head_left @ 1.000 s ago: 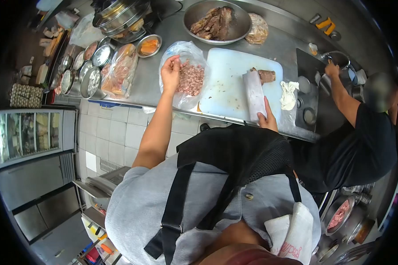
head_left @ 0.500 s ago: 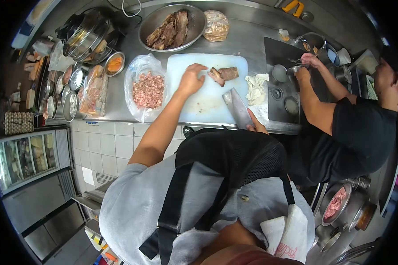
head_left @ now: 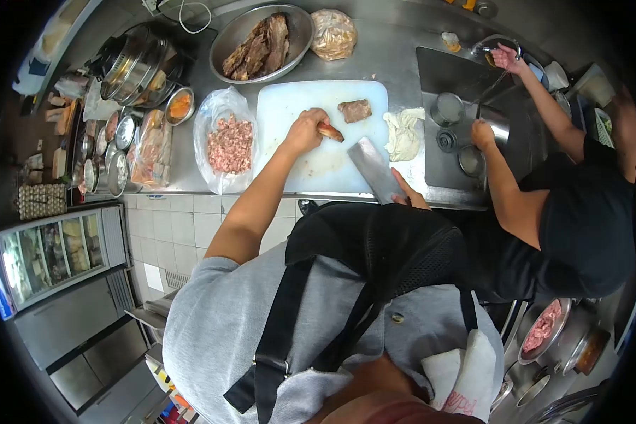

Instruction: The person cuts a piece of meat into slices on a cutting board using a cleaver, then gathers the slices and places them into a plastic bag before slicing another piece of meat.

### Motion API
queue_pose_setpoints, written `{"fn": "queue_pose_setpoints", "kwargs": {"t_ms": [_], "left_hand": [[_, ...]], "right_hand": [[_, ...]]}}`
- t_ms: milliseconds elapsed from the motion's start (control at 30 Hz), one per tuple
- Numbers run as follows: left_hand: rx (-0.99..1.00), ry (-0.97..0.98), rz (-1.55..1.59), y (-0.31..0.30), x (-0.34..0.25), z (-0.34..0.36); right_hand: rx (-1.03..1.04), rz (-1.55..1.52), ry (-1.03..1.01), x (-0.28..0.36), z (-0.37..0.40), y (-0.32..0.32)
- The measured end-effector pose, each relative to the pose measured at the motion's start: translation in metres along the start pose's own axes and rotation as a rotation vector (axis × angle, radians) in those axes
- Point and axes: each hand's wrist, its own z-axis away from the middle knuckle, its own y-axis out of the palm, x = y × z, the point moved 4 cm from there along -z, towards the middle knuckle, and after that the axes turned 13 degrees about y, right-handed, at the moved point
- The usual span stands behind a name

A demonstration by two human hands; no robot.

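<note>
Closed round a small slice of meat (head_left: 331, 132), my left hand (head_left: 307, 130) is over the middle of the white cutting board (head_left: 290, 106). My right hand (head_left: 407, 191) grips the cleaver (head_left: 374, 168), whose broad blade lies slanted over the board's right part, just short of the slice. A brown chunk of meat (head_left: 355, 110) rests near the board's top right. Left of the board is a plastic bag of diced meat (head_left: 230, 146). A white cloth (head_left: 404, 134) lies crumpled at the board's right edge.
A steel bowl (head_left: 219, 53) with large meat pieces and a bagged food item (head_left: 333, 34) stand behind the board. A co-worker (head_left: 586, 205) at the sink (head_left: 438, 71) on the right holds a metal vessel (head_left: 495, 126). Small bowls (head_left: 117, 169) crowd the left.
My left hand has moved right and taken hold of the slice, now apart from the chunk. The co-worker's far hand has gone up towards the tap. The view has shifted slightly.
</note>
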Motion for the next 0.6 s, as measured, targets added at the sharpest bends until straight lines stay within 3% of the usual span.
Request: {"fn": "queue_pose_setpoints", "kwargs": {"t_ms": [67, 133, 200, 233, 300, 367, 433, 600], "left_hand": [[0.057, -0.028, 0.035, 0.000, 0.001, 0.010], [0.111, -0.060, 0.076, -0.002, 0.003, 0.024], [-0.162, 0.180, 0.049, -0.021, 0.001, 0.038], [-0.161, 0.174, 0.051, -0.023, 0.001, 0.043], [-0.307, -0.041, -0.002, -0.030, 0.004, 0.057], [-0.257, -0.149, 0.125, -0.017, 0.001, 0.058], [-0.103, -0.006, 0.016, -0.004, -0.013, 0.053], [0.141, 0.022, 0.165, 0.018, -0.011, 0.066]], "right_hand": [[-0.012, -0.021, -0.084, 0.002, -0.004, 0.000], [-0.017, 0.059, 0.002, -0.005, -0.006, -0.004], [-0.016, 0.056, 0.033, 0.004, -0.004, -0.005], [-0.023, 0.049, 0.065, 0.005, -0.003, -0.004], [-0.041, 0.042, 0.027, -0.002, -0.009, 0.004], [-0.059, 0.044, -0.014, -0.008, -0.016, 0.012], [-0.092, 0.022, -0.010, -0.003, -0.020, 0.017], [-0.159, 0.125, 0.001, 0.024, -0.013, 0.019]]}}
